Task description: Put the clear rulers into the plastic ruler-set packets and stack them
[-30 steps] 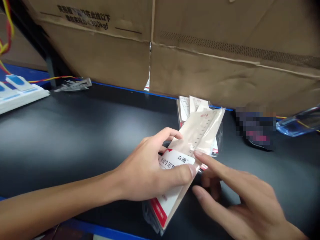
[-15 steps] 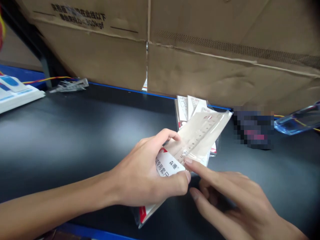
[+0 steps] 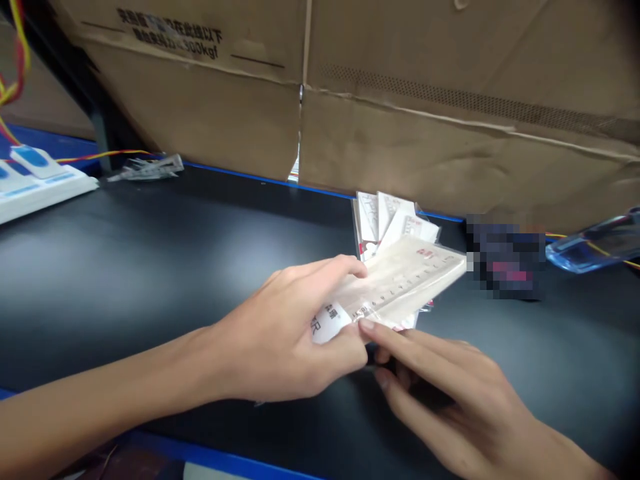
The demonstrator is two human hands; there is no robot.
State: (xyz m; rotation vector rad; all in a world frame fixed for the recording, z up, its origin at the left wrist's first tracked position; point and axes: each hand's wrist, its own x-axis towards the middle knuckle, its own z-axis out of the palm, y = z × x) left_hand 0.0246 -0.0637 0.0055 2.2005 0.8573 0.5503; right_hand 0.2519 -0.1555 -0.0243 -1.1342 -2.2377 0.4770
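My left hand (image 3: 295, 333) is closed around a clear-wrapped ruler set (image 3: 395, 277), its thumb on the near edge and its fingers over the far side. A printed scale with numbers shows through the wrapper, and a white card with black characters lies partly under the hand. My right hand (image 3: 445, 393) has its index fingertip against the packet's near edge, just by the left thumb. Its thumb is apart below, and the other fingers are bent and partly hidden. Behind the held set, several similar packets (image 3: 367, 217) lie fanned out on the black table (image 3: 210, 260).
A cardboard wall (image 3: 425, 147) stands along the table's back edge. To the left are a white power strip (image 3: 55, 187) with wires and some crumpled clear plastic (image 3: 150, 168). At right lie a blurred-out dark object (image 3: 505, 257) and a clear bluish plastic item (image 3: 590, 247).
The held ruler set has turned flatter, its far end dropping lower. Its red-cornered lower end is now hidden behind my left hand. My right index fingertip has shifted slightly left along with it.
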